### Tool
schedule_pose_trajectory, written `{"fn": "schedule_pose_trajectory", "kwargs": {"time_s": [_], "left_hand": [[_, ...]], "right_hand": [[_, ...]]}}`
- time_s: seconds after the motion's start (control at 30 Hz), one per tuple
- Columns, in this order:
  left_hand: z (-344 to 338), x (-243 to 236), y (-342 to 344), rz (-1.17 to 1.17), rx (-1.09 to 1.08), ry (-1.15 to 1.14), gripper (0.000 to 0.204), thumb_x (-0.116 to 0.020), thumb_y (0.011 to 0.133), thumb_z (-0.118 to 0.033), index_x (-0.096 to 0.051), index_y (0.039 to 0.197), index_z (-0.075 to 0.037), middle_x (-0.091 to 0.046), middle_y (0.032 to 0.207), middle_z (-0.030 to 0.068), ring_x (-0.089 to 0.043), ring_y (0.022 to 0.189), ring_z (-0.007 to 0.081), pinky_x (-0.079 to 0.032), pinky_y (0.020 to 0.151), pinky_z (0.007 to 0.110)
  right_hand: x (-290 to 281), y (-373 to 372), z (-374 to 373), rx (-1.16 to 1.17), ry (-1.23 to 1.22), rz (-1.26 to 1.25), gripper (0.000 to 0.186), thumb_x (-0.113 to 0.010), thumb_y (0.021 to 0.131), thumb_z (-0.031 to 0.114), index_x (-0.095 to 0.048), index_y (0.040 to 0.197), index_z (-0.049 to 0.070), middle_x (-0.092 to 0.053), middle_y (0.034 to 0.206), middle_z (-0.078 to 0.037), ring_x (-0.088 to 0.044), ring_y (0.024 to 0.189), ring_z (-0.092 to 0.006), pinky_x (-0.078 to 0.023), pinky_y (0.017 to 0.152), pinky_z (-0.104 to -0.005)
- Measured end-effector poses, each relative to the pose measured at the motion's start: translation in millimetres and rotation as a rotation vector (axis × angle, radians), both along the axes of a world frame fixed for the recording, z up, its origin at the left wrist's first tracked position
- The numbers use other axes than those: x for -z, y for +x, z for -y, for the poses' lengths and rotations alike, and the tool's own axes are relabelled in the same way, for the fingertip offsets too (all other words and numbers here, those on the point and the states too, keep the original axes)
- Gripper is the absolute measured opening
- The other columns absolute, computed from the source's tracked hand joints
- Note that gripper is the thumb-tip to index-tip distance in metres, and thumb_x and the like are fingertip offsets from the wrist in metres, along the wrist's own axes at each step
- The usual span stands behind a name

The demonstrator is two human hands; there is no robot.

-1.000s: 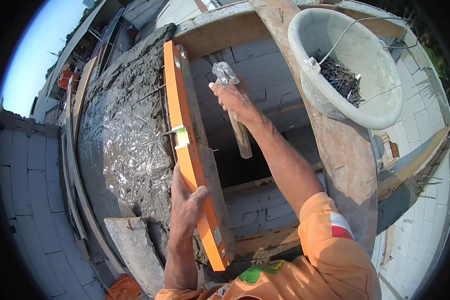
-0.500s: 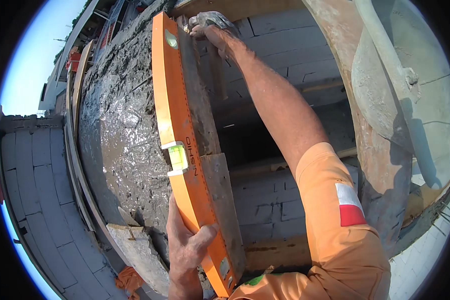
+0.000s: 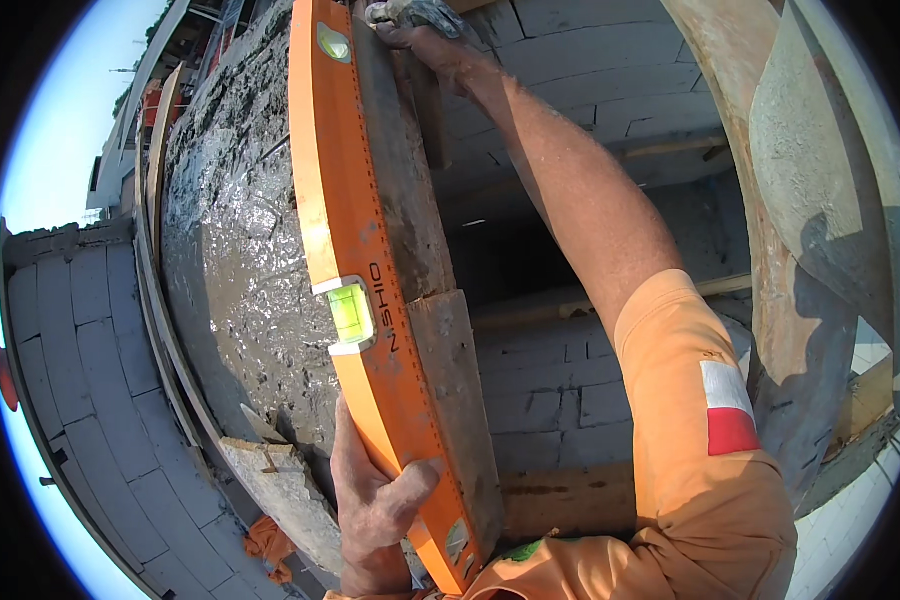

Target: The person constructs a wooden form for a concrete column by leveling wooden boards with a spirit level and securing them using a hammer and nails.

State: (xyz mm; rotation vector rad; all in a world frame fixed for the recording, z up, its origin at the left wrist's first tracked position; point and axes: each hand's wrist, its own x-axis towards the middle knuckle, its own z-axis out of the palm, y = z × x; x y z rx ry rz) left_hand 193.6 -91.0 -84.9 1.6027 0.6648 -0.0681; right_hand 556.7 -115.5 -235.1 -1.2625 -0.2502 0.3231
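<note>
A long orange spirit level (image 3: 342, 200) runs away from me along the edge of a wet concrete surface (image 3: 235, 230). Its vial (image 3: 350, 314) is yellow-green. My left hand (image 3: 378, 490) grips the level near its near end, thumb across the top face. At the far end, my right hand (image 3: 425, 40) reaches over beside the level and the formwork board (image 3: 450, 360). Those fingers look closed around something greyish, too unclear to name. A narrow piece of wood (image 3: 425, 120) stands just below that hand.
A grey block wall (image 3: 80, 340) rises at the left, with long boards (image 3: 160, 300) along the concrete. A rough slab piece (image 3: 280, 490) and orange cloth (image 3: 268, 548) lie near left. Right of the formwork is a deep gap with a timber (image 3: 560, 305) across it.
The view has shifted slightly, so the level and both arms sit a little differently in the picture. My left hand keeps its grip on the level; my right hand stays at the far end.
</note>
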Motion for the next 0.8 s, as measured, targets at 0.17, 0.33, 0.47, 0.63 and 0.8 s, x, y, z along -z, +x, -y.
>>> {"fn": "schedule_pose_trajectory", "kwargs": {"time_s": [0.17,0.33,0.47,0.63,0.8], "left_hand": [[5.0,-0.5,0.1,0.027,-0.042,-0.029,0.082,-0.063,0.061,-0.009,-0.035,0.136,0.005,-0.054,0.116,0.0151,-0.057,0.104,0.0239,-0.048,0.091,0.037],[1.3,1.7,-1.7,0.01,-0.043,-0.024,0.081,-0.064,0.062,-0.01,-0.035,0.136,0.005,-0.055,0.115,0.015,-0.057,0.103,0.0237,-0.048,0.091,0.036],[4.1,0.1,-1.5,0.014,-0.066,-0.038,0.081,-0.064,0.062,-0.008,-0.035,0.136,0.005,-0.055,0.114,0.015,-0.058,0.103,0.0237,-0.048,0.09,0.036],[-4.4,0.0,-3.5,0.005,-0.059,-0.027,0.08,-0.063,0.062,-0.005,-0.034,0.135,0.006,-0.056,0.114,0.0157,-0.058,0.102,0.0241,-0.048,0.09,0.037],[0.5,-1.9,-0.3,-0.035,-0.039,-0.012,0.079,-0.063,0.062,-0.005,-0.035,0.134,0.006,-0.056,0.113,0.0163,-0.059,0.101,0.0242,-0.048,0.09,0.037]], "right_hand": [[15.2,7.3,1.7,-0.012,-0.002,0.253,0.056,-0.062,0.091,0.042,-0.052,0.131,0.003,-0.056,0.125,-0.02,-0.052,0.121,-0.0282,-0.042,0.102,-0.0428],[26.8,18.5,-4.3,-0.086,0.112,0.062,0.053,-0.061,0.092,0.04,-0.054,0.129,0.003,-0.057,0.123,-0.019,-0.054,0.118,-0.0275,-0.044,0.1,-0.0418],[50.3,48.2,-8.7,-0.181,0.235,-0.121,0.05,-0.06,0.093,0.038,-0.055,0.127,0.002,-0.059,0.121,-0.019,-0.056,0.116,-0.0268,-0.046,0.098,-0.041],[53.8,37.6,-25.0,-0.155,0.245,-0.107,0.046,-0.06,0.093,0.037,-0.057,0.124,0.002,-0.059,0.116,-0.017,-0.057,0.111,-0.0256,-0.047,0.094,-0.04],[37.7,29.2,-5.2,-0.06,0.153,0.018,0.043,-0.06,0.093,0.035,-0.057,0.12,0.003,-0.059,0.111,-0.015,-0.057,0.105,-0.0241,-0.047,0.089,-0.039]]}}
